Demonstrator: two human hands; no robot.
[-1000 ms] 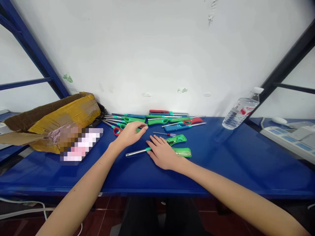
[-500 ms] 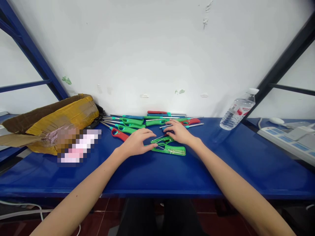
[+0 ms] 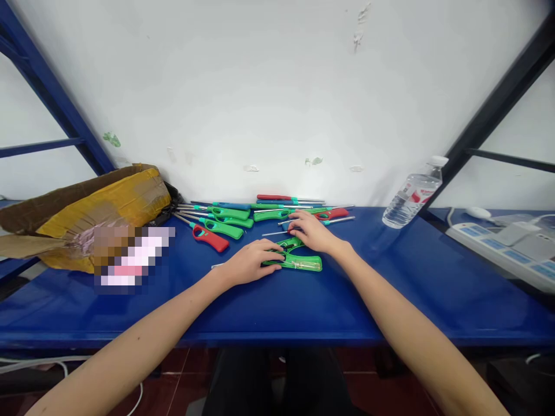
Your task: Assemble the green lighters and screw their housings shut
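Observation:
My left hand [image 3: 255,261] is closed over the front of a green long-nosed lighter [image 3: 309,263]. Its pale inner parts show through the handle, and a metal nozzle tip [image 3: 216,266] emerges left of my wrist. Behind it lies another green lighter piece [image 3: 293,243] with a dark part near my left fingertips. My right hand [image 3: 315,232] has curled fingers around the red end of a thin metal rod [image 3: 272,234], which points left. The fingers hide most of the red end, so I cannot tell what tool it is.
Several green, red and blue lighters lie along the wall, including a red one [image 3: 210,238] at left. A torn taped carton [image 3: 108,214] stands left, beside a pixelated patch. A water bottle [image 3: 410,196] and a white power strip [image 3: 498,248] are at right.
My left hand has come down and closed on the front of the green lighter. The thin rod near my right hand has turned from slanting to nearly level. The view has shifted slightly.

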